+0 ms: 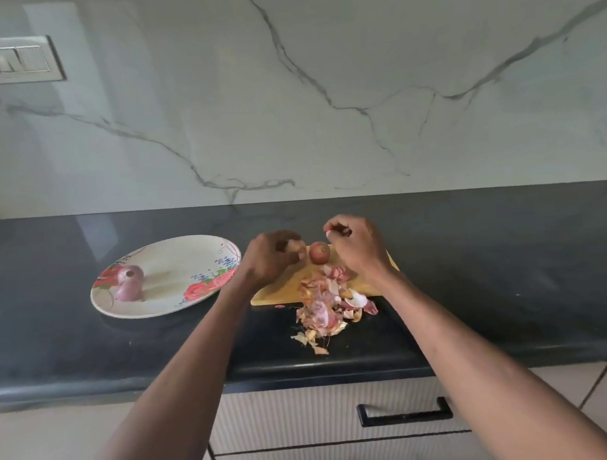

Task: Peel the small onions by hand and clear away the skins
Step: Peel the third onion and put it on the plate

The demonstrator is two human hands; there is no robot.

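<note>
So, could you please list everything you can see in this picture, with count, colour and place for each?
Plate: one, cream with red flowers, on the counter left of the board.
Peeled onions: two, purple, on the plate's left part.
Cutting board: one, yellow wood, mid-counter under the hands.
Unpeeled onion: one, reddish brown, on the board between the hands.
Skins: one loose pile, pink and tan, spilling from the board's near edge onto the counter.
Counter: one, black.
Wall: white marble with grey veins; a switch plate at upper left.
Drawers: pale, black handles, below the counter.
Left hand: holds a small pale onion piece.
Right hand: fingers curled, pinching something small.
</note>
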